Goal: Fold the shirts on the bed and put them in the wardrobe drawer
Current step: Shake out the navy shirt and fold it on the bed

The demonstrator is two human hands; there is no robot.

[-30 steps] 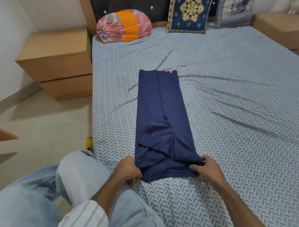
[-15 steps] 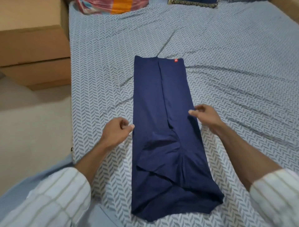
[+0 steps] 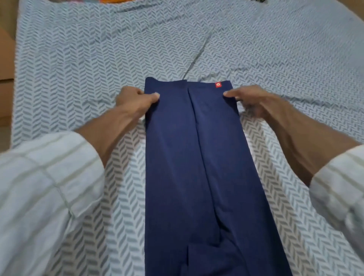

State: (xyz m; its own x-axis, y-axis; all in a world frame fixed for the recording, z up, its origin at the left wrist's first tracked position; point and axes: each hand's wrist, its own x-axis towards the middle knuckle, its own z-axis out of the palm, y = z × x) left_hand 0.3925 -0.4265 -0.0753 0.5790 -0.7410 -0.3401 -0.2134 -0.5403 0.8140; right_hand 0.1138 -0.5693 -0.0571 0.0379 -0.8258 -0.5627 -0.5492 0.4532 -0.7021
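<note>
A navy blue shirt (image 3: 197, 167) lies on the bed as a long narrow strip, both sides folded in to a seam down its middle. A small red tag (image 3: 218, 85) marks its far right corner. My left hand (image 3: 136, 99) pinches the far left corner, thumb on top of the cloth. My right hand (image 3: 250, 98) grips the far right edge just below the tag, thumb over the fabric and fingers under it. The near end of the shirt runs out of view at the bottom.
The bed (image 3: 78, 65) is covered with a grey and white herringbone sheet, creased beyond the shirt. A wooden bedside unit (image 3: 6, 65) stands at the left edge. A strip of an orange pillow (image 3: 112, 1) shows at the top.
Both hands left the shirt's near end, travelled up along its sides and now hold its far corners. The camera has leaned forward over the bed.
</note>
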